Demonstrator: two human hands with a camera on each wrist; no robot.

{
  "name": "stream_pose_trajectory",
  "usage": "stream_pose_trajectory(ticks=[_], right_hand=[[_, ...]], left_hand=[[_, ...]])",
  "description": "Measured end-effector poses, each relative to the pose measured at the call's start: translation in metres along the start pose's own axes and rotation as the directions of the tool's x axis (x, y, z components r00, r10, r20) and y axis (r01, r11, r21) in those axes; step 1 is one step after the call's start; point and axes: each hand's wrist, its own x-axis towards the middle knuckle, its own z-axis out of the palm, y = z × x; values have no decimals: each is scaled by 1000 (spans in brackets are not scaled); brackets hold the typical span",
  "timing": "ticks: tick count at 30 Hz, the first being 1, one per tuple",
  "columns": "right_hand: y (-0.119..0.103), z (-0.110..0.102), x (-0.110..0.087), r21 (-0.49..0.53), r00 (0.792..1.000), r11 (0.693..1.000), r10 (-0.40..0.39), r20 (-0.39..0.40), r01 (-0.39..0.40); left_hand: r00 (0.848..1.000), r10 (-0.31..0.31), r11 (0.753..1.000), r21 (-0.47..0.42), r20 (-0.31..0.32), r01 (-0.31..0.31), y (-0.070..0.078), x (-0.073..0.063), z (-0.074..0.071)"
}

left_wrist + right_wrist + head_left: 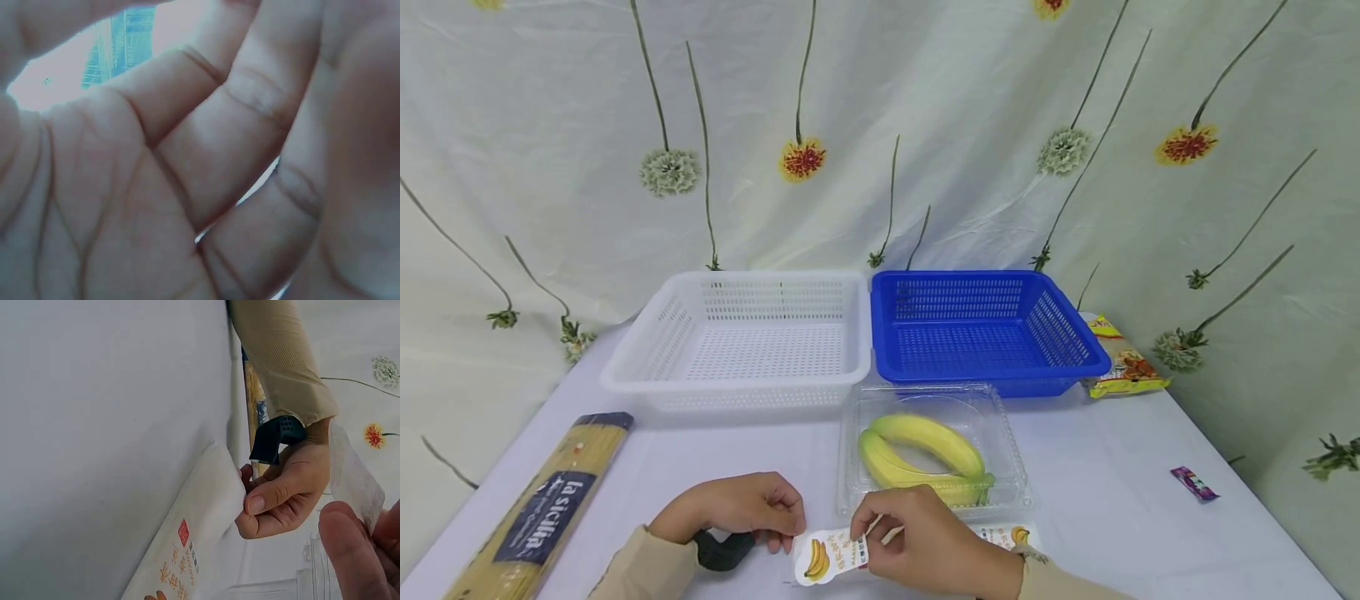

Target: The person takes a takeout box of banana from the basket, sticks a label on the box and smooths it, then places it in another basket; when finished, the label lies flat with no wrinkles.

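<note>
My right hand (928, 537) pinches a white banana label (829, 557) with a picture of bananas on it. In the right wrist view the pale back of this label (356, 478) stands up from the fingertips. My left hand (748, 507) pinches the end of a white label strip (200, 506) with orange writing and a red stamp. More of that strip shows beyond the right hand in the head view, partly hidden under it. Just behind the hands, a clear plastic box (1018, 467) contains yellow bananas (936, 446). Mostly palm and bent fingers fill the left wrist view.
A white basket (737, 387) and a blue basket (992, 387) stand side by side at the back. Packaged spaghetti (546, 508) lies at left. On the right are a yellow snack bag (1120, 358) and a small purple packet (1195, 483). A flowered curtain (880, 125) hangs behind.
</note>
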Motion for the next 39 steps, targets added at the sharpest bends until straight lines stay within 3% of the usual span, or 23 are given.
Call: stream_pose_trajectory(ticks=[5,10,13,16,21,24,27,30,35,39], right_hand=[[1,-6,1,86,1000,996,4,-23,-2],[1,-13,4,117,998,992,46,-37,-42],[-1,-18,6,149,998,987,70,-12,-67],[-2,-23,7,152,998,986,68,7,-68],[-4,-33,9,143,997,987,78,-11,-76],[-4,-39,10,152,996,986,71,-50,-62],[-3,-46,11,160,994,986,57,-95,-41],[-3,-52,12,196,991,979,83,-108,-61],[0,-62,14,327,985,937,155,-75,-123],[4,-73,14,307,974,939,195,-111,-153]], left_hand=[[999,-12,999,31,-37,13,1,-1,-1],[988,-28,994,100,-149,44,5,-2,-5],[975,17,989,147,-219,16,7,1,-6],[948,94,985,169,-305,-43,10,6,-6],[880,218,969,204,-423,-142,15,19,-4],[860,245,964,211,-448,-165,20,25,-3],[862,233,969,178,-450,-169,24,31,0],[875,208,978,122,-438,-171,28,36,2],[885,173,983,23,-432,-181,34,43,6],[889,133,986,-36,-438,-166,38,47,7]])
